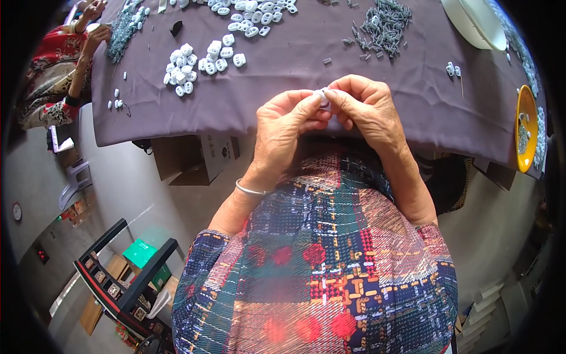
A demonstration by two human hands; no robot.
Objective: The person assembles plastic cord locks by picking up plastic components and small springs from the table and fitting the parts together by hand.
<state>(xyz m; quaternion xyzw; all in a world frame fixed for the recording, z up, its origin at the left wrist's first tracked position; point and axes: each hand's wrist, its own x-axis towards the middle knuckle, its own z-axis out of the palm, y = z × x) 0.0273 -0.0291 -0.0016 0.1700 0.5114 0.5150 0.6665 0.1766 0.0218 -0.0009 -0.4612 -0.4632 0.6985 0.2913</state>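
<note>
As the head view shows it, the left hand [278, 128] and right hand [375, 112] pinch a white piece [323, 99] between narrowed fingertips [309, 106] over the cloth [224, 103], the piece lying midway, neither hand nearer (its long axis I cannot tell).

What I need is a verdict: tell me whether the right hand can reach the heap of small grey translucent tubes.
Probably yes: only purple-grey cloth and stray tubes lie between the right hand and the heap, though it pinches a small white plastic-looking piece.
</note>
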